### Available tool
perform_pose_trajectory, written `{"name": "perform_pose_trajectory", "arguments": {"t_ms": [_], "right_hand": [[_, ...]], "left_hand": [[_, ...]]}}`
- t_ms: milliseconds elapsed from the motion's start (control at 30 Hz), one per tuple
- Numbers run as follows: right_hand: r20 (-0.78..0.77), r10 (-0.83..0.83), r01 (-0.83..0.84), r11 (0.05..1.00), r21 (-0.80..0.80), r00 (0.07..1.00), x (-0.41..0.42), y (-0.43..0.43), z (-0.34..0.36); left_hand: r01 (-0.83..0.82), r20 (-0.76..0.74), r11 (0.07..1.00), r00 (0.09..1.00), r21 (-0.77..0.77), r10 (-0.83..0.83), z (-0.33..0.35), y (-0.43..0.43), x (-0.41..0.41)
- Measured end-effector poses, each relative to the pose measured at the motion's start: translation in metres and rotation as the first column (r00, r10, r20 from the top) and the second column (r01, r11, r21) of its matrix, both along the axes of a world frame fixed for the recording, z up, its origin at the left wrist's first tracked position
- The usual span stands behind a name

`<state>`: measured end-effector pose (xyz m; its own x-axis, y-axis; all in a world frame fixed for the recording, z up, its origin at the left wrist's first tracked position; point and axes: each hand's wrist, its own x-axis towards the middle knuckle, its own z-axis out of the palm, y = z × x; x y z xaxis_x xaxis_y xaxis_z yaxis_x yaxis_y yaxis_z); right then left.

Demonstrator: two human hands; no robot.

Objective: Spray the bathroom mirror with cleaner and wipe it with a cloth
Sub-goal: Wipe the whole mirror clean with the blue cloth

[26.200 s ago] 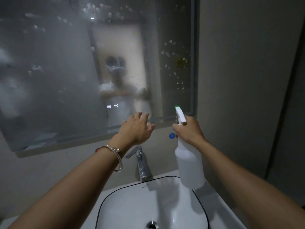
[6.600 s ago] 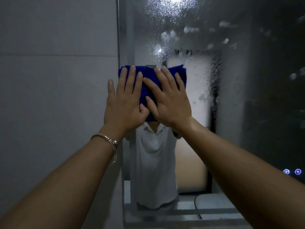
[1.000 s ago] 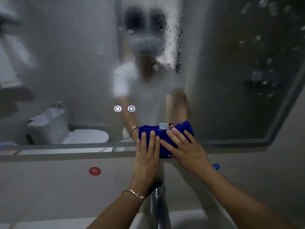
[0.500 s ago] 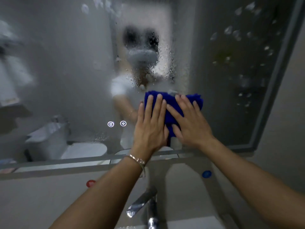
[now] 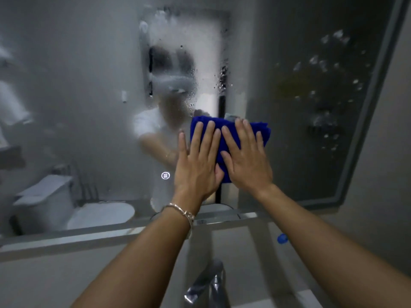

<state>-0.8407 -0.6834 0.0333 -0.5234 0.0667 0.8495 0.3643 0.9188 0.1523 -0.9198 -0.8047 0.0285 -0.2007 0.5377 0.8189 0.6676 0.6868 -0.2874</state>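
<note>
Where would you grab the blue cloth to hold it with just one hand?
Probably the right edge of the blue cloth, coming in from the right. The left hand and right hand press it flat on the mirror, so that edge, sticking out past the fingers, looks easiest to pinch.

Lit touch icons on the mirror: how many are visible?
1. The lit icon glows on the mirror beside the left hand, on its little-finger side; that hand may hide another.
</note>
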Motion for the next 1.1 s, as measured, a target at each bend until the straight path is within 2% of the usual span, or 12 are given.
{"name": "perform_pose_trajectory", "arguments": {"t_ms": [233, 367, 567, 667, 867, 933, 1033, 1100], "right_hand": [[0.072, -0.058, 0.053, 0.995, 0.080, 0.996, 0.015, 0.014, -0.071], [0.069, -0.026, 0.021, 0.997, 0.079, 0.997, 0.025, 0.027, -0.111], [0.081, 0.066, -0.078, 0.986, 0.149, 0.995, 0.026, 0.046, -0.123], [0.043, 0.154, -0.160, 0.965, 0.206, 0.987, 0.025, 0.058, -0.090], [-0.102, 0.262, -0.221, 0.926, 0.306, 0.960, 0.019, 0.080, 0.072], [-0.086, 0.267, -0.233, 0.930, 0.285, 0.960, 0.020, 0.083, 0.110], [-0.139, 0.254, -0.221, 0.951, 0.217, 0.957, 0.019, 0.081, 0.109], [-0.206, 0.220, -0.174, 0.960, 0.217, 0.954, 0.015, 0.080, 0.085]], "left_hand": [[0.098, 0.016, 0.995, 0.995, -0.033, -0.097, -0.077, 0.009, 0.008], [0.121, 0.033, 0.992, 0.992, -0.043, -0.120, -0.119, 0.018, 0.018], [0.124, 0.096, 0.988, 0.987, 0.090, -0.132, -0.138, 0.042, 0.033], [0.144, 0.088, 0.979, 0.984, 0.148, -0.158, -0.109, 0.050, 0.038], [0.151, -0.011, 0.963, 0.988, 0.223, -0.152, 0.053, 0.074, 0.035], [0.146, -0.004, 0.953, 0.989, 0.267, -0.150, 0.086, 0.080, 0.038], [0.154, -0.027, 0.939, 0.988, 0.306, -0.154, 0.086, 0.085, 0.037], [0.150, -0.093, 0.951, 0.987, 0.270, -0.130, 0.071, 0.084, 0.031]]}}
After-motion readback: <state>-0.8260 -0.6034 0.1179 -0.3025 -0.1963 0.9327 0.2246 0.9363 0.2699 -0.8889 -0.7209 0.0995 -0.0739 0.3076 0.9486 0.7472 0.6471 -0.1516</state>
